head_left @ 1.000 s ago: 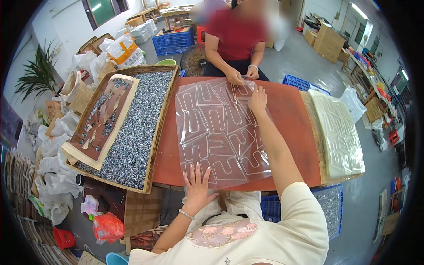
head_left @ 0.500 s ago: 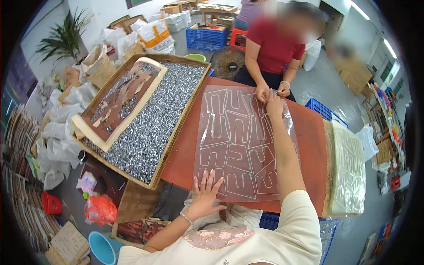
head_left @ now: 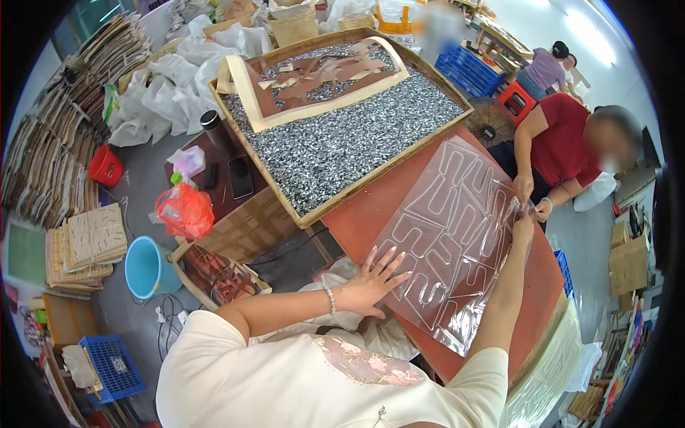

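A clear plastic sheet (head_left: 421, 235) with raised outlines of U-like shapes lies on the reddish-brown tabletop (head_left: 357, 221). My left hand (head_left: 371, 284) rests open at its near left edge, fingers spread. Reaching across to the far right corner, my right hand (head_left: 524, 227) is closed on the sheet's edge, where the film is bunched and shiny; the fingertips are partly hidden. A co-worker in a red top (head_left: 560, 139) has both hands at that same corner, close to mine.
Beyond the sheet, a wooden tray (head_left: 314, 214) holds shiny dark chips and a cream-bordered cut-out panel (head_left: 260, 118). A stack of clear sheets (head_left: 546, 378) sits at the near right. Left are a blue bucket (head_left: 146, 267), red bag (head_left: 185, 210), phone (head_left: 241, 178) and flask (head_left: 214, 128).
The whole view has swung, so the tray now appears higher and the co-worker farther right. The sheet's far right side is more creased. My left hand stays spread at the near edge.
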### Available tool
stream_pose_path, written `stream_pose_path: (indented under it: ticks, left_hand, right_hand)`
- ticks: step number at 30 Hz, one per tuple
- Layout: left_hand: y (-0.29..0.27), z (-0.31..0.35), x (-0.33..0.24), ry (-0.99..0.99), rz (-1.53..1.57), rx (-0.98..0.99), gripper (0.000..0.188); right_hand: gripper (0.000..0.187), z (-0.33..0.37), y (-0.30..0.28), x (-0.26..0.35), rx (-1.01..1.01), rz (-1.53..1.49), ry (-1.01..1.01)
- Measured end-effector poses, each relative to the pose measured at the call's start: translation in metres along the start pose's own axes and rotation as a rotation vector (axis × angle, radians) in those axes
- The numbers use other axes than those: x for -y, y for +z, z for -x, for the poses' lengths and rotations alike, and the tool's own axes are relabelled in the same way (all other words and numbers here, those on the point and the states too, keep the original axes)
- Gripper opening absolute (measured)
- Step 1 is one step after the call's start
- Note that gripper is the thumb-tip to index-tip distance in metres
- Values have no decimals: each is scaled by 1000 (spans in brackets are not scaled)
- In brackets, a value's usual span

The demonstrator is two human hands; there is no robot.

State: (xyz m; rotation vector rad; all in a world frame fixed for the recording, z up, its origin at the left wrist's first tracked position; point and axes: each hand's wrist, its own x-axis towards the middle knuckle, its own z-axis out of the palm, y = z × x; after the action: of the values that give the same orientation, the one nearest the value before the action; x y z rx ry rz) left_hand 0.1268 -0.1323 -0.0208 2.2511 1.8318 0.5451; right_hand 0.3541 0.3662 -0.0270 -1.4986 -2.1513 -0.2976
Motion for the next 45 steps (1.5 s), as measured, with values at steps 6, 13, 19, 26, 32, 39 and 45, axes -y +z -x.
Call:
stream_pose_path:
  ticks: [6, 13, 19, 26, 32, 39, 45]
  left_hand:
    - [1, -11, -6, 71, 17, 58, 115]
    - [0, -21, 0, 48, -15, 77, 118]
    - [-29, -46, -1, 25, -137, 290, 112]
    - [-91, -195, -71, 269, -142, 449, 48]
    - [8, -383, -41, 852, -624, -147, 44]
    - [13, -453, -8, 747, -980, 68, 19]
    - [-4, -410, 23, 764, -870, 14, 17]
  right_hand:
    - [39, 43, -7, -21, -160, -78, -9]
    - [31, 68, -29, 54, -40, -215, 147]
    - [22, 120, -69, 79, -93, -280, 115]
    - [34, 159, -67, 76, -261, -279, 47]
    - [38, 154, -77, 82, -313, -419, 77]
    - [30, 163, -76, 95, -307, -521, 105]
    - [24, 167, -82, 98, -376, -525, 84]
